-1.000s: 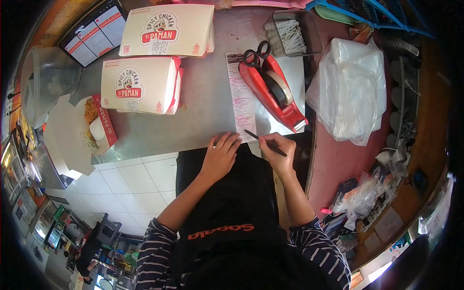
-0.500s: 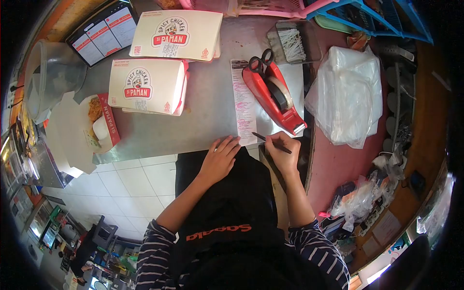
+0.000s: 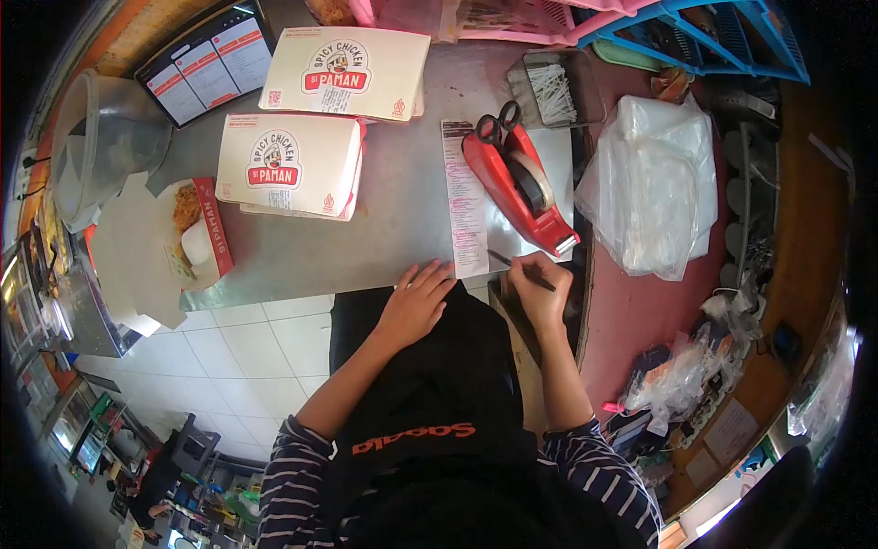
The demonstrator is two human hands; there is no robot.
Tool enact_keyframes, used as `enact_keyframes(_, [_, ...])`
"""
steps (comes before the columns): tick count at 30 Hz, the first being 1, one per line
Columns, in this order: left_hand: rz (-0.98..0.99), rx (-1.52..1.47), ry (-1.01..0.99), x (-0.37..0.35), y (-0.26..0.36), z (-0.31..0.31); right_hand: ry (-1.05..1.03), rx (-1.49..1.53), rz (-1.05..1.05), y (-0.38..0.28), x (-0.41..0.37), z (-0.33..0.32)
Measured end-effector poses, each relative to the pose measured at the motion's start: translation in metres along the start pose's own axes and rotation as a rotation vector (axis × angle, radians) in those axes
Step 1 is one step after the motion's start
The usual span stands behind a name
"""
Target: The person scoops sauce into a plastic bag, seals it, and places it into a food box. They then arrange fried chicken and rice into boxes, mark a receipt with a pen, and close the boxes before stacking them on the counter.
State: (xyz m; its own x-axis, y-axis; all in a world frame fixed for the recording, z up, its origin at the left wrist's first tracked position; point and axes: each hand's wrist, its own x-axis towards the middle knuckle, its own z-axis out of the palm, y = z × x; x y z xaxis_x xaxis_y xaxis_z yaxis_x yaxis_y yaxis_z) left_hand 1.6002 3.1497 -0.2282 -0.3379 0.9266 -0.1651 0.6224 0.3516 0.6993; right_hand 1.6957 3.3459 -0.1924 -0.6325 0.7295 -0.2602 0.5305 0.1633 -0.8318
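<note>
My left hand [image 3: 416, 305] lies flat at the front edge of the metal counter [image 3: 393, 229], fingers spread and holding nothing. A dark pen [image 3: 506, 261] is pinched in my right hand [image 3: 541, 291], its tip near the lower right edge of a long paper slip [image 3: 465, 206] with pink marks. Part of the slip lies beside a red tape dispenser [image 3: 514, 188], which has black-handled scissors [image 3: 499, 124] at its upper end. Two stacks of printed boxes, an upper one [image 3: 366, 102] and a lower one [image 3: 315, 188], stand to the left.
An open food box [image 3: 218, 233] sits at the left edge, near a tablet [image 3: 203, 69] and a clear tub [image 3: 87, 165]. Clear bags [image 3: 654, 188] lie on the red surface at right. A tray of white sticks [image 3: 553, 96] and blue racks [image 3: 732, 46] are behind.
The view has shifted slightly, so the boxes and tablet appear a little further right and lower. My right hand and the pen tip have moved slightly to the right.
</note>
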Motion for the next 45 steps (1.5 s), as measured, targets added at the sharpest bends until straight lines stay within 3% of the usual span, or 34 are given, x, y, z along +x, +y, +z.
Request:
enact_keyframes(3, [-0.071,-0.036,0.187,-0.016,-0.014,-0.03,0.148,0.19,0.003,-0.047,0.011,-0.012])
enact_keyframes(4, [-0.127,-0.03,0.286,-0.026,-0.023,-0.046,0.233,0.238,-0.109,-0.061,0.022,-0.013])
enact_keyframes(6, [-0.182,0.218,0.712,-0.05,-0.05,-0.082,0.348,0.072,-0.209,-0.082,0.051,-0.014])
enact_keyframes(7, [-0.324,0.297,0.872,-0.071,-0.074,-0.1,0.355,-0.041,-0.301,-0.088,0.071,-0.011])
enact_keyframes(9, [-0.46,0.682,1.334,-0.108,-0.119,-0.152,0.187,-0.166,-0.327,-0.1,0.101,-0.002])
enact_keyframes(11, [-1.129,0.953,1.454,-0.135,-0.119,-0.211,0.067,-0.425,-0.29,-0.096,0.118,0.007])
enact_keyframes(12, [-1.11,0.745,1.35,-0.167,-0.145,-0.228,0.034,-0.57,-0.292,-0.098,0.122,0.011])
enact_keyframes(14, [-1.064,0.356,1.147,-0.248,-0.212,-0.241,0.364,-0.649,-0.709,-0.101,0.112,0.016])
enact_keyframes(15, [-0.975,0.34,0.987,-0.264,-0.234,-0.239,0.405,-0.568,-0.625,-0.119,0.096,0.025])
enact_keyframes(16, [-1.05,0.301,0.89,-0.275,-0.254,-0.228,0.444,-0.496,-0.534,-0.142,0.081,0.034])
enact_keyframes(17, [-0.991,0.418,0.535,-0.278,-0.255,-0.22,0.381,-0.357,-0.517,-0.161,0.065,0.055])
enact_keyframes(18, [-1.005,0.224,0.482,-0.246,-0.209,-0.245,0.325,-0.232,-0.492,-0.181,0.045,0.077])
enact_keyframes(19, [-0.831,0.214,0.57,-0.234,-0.187,-0.246,0.274,-0.117,-0.462,-0.198,0.028,0.098])
enact_keyframes(20, [-0.649,0.199,0.653,-0.233,-0.173,-0.244,0.133,-0.059,-0.562,-0.209,0.015,0.127])
enact_keyframes(22, [-0.655,0.202,0.516,-0.244,-0.154,-0.245,-0.284,0.017,-0.536,-0.234,-0.013,0.183])
enact_keyframes(24, [-0.599,0.156,0.421,-0.256,-0.153,-0.248,-0.452,0.031,-0.567,-0.25,-0.029,0.239])
enact_keyframes(26, [-0.485,0.063,0.369,-0.264,-0.159,-0.251,-0.281,-0.192,-0.844,-0.244,-0.031,0.285])
enact_keyframes(29, [-0.363,-0.056,0.299,-0.258,-0.17,-0.259,-0.335,-0.542,-0.952,-0.209,-0.028,0.299])
enact_keyframes(32, [-0.565,-0.032,0.344,-0.264,-0.175,-0.219,-0.355,-0.47,-0.771,-0.157,-0.047,0.276])
enact_keyframes(35, [-0.542,0.023,0.487,-0.268,-0.168,-0.174,-0.112,-0.294,-0.661,-0.099,-0.087,0.273])
enact_keyframes(38, [-0.49,-0.25,0.71,-0.255,-0.172,-0.139,0.015,-0.174,-0.375,-0.087,-0.122,0.296])
enact_keyframes(40, [-0.516,-0.544,0.637,-0.252,-0.177,-0.147,-0.012,-0.066,-0.117,-0.095,-0.127,0.301])
enact_keyframes(44, [-0.602,-0.506,0.546,-0.25,-0.216,-0.149,-0.075,0.0,-0.034,-0.121,-0.111,0.282])
enact_keyframes(45, [-0.636,-0.615,0.576,-0.247,-0.218,-0.152,-0.083,0.051,0.022,-0.126,-0.109,0.276])
